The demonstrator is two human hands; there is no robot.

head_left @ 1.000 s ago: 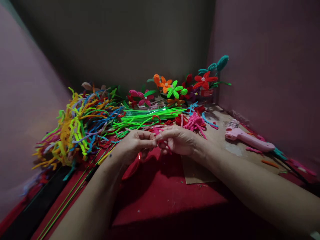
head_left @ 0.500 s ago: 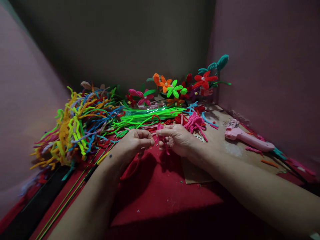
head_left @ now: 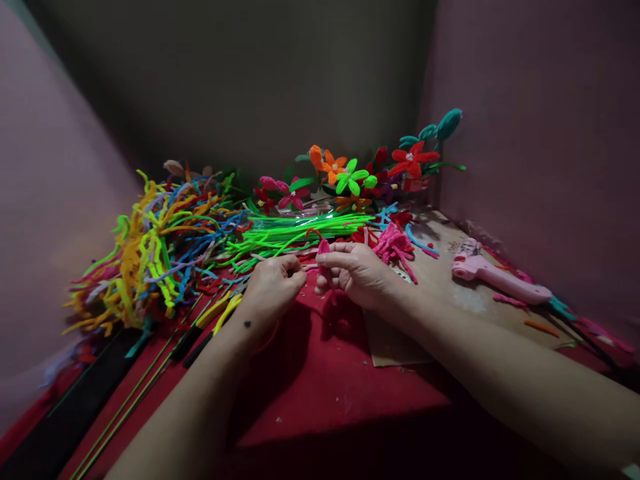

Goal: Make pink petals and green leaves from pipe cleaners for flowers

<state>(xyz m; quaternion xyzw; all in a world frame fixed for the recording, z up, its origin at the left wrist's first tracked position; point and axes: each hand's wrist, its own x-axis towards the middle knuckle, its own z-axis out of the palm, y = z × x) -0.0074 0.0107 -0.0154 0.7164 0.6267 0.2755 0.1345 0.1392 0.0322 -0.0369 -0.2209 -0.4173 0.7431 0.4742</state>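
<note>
My right hand (head_left: 357, 270) is closed, pinching a pink pipe cleaner piece (head_left: 325, 248) between thumb and fingers. The piece stands upright as a narrow loop, and its lower end hangs past the curled fingers. To its left, my left hand (head_left: 275, 283) is closed too, thumb against forefinger. What it holds, if anything, I cannot make out. A small gap separates the two hands, which hover over the red tabletop (head_left: 340, 393). Just behind my right hand lies a bunch of pink pipe cleaners (head_left: 393, 241).
At left is a heap of mixed pipe cleaners (head_left: 155, 247), with yellow-handled pliers (head_left: 215, 312) near my left wrist. Green pipe cleaners (head_left: 300, 228) lie behind the hands, fuzzy flowers (head_left: 353, 177) at the back. A pink glue gun (head_left: 500, 277) rests on cardboard (head_left: 453, 310) at right.
My left hand has drawn away from the pink piece and turned, widening the gap between the hands. More of the pliers' yellow handles shows. The pink loop now stands clearer in my right hand.
</note>
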